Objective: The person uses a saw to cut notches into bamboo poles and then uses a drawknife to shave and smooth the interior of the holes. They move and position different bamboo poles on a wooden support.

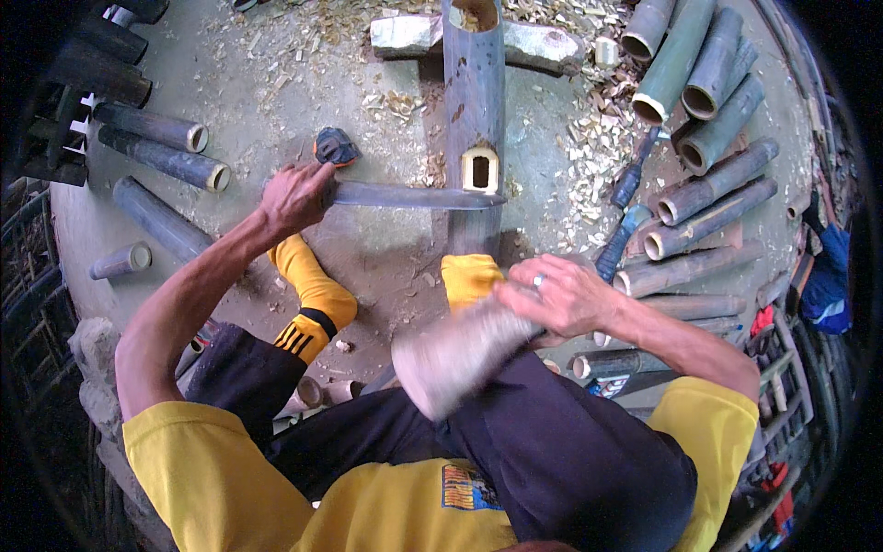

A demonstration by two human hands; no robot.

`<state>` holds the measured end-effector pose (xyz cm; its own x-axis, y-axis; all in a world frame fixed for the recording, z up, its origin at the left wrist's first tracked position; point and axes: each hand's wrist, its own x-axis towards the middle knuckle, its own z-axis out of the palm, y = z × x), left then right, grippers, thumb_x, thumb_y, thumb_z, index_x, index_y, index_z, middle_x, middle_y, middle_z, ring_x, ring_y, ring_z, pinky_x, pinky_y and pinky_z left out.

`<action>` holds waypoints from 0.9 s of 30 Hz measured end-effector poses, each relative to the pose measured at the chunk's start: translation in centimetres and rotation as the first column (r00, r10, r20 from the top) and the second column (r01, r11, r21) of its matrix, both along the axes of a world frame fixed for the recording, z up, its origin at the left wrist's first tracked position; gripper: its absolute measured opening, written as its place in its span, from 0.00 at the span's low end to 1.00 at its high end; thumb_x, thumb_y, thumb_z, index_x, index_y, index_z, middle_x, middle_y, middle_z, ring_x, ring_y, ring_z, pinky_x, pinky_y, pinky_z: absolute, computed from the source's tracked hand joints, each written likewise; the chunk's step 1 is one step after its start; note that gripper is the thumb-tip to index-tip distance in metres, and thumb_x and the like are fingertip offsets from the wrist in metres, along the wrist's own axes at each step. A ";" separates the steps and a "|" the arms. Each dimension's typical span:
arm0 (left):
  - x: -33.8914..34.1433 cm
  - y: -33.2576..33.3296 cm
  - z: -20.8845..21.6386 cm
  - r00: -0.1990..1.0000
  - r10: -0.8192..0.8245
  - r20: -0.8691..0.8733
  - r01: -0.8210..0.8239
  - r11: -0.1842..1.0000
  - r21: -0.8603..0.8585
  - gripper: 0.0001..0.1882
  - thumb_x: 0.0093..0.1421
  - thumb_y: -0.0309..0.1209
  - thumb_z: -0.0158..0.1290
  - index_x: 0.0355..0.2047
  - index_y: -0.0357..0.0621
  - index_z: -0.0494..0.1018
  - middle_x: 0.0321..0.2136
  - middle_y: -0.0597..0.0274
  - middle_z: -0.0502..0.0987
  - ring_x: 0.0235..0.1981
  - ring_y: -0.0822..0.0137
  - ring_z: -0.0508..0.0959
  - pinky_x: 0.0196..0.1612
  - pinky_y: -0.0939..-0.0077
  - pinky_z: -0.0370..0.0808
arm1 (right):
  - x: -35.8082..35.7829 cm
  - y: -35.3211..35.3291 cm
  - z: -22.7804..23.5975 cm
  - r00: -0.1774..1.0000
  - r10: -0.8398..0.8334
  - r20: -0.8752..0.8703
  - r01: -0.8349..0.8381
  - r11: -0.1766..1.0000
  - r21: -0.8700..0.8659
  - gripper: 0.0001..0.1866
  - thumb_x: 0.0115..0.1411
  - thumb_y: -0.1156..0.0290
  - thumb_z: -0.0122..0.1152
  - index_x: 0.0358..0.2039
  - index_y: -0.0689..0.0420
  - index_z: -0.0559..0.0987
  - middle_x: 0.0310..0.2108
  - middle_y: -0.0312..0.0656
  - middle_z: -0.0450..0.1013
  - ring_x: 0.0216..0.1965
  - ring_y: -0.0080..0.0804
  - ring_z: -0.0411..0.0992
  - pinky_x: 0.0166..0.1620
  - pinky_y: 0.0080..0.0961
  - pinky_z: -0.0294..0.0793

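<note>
My left hand (298,197) is closed round the handle of a long machete (395,196). Its blade points right, and the tip lies across the thick bamboo pole (474,101) just below a squared hole with pale cut edges. Smeared a little by motion, a pale wooden mallet (460,357) hangs over my lap, its thick end toward the lower left. My right hand (563,293), with a ring on one finger, is wrapped round the mallet's other end. A yellow-socked foot (469,278) rests at the pole's near end.
A white block (543,48) lies crosswise under the pole's far part. Bamboo tubes (713,198) crowd the right side, beside dark-handled tools (628,184). More tubes (170,166) lie left. A dark tape measure (335,147) sits beyond my left hand. Wood chips (395,106) litter the floor.
</note>
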<state>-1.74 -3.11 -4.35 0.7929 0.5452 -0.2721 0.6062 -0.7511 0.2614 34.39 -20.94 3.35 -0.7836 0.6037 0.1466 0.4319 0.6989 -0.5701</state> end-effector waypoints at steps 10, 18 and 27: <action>0.1 -0.2 -0.2 1.000 0.011 -0.004 -0.011 0.999 0.044 0.11 0.46 0.26 0.49 0.31 0.44 0.62 0.22 0.58 0.70 0.27 0.55 0.74 0.33 0.62 0.68 | -0.2 1.3 1.6 0.999 0.042 -0.018 -0.042 0.999 0.020 0.14 0.46 0.72 0.56 0.36 0.59 0.74 0.28 0.49 0.72 0.32 0.39 0.74 0.33 0.36 0.75; -0.2 -0.5 -0.3 0.997 0.051 -0.057 -0.046 0.996 0.082 0.11 0.45 0.26 0.49 0.31 0.45 0.63 0.23 0.58 0.71 0.29 0.57 0.74 0.33 0.64 0.68 | -0.9 4.4 1.7 0.989 -0.135 0.061 0.138 0.989 -0.050 0.33 0.37 0.56 0.67 0.42 0.58 0.65 0.27 0.48 0.70 0.29 0.43 0.72 0.32 0.35 0.73; 1.4 5.7 2.0 0.953 0.016 -0.302 -0.181 0.830 -0.527 0.18 0.31 0.30 0.61 0.27 0.39 0.73 0.22 0.57 0.75 0.24 0.61 0.75 0.28 0.67 0.72 | 3.0 5.3 -0.2 0.758 -0.600 0.254 0.650 0.672 -0.354 0.40 0.43 0.56 0.67 0.51 0.61 0.59 0.33 0.59 0.72 0.33 0.54 0.74 0.39 0.40 0.75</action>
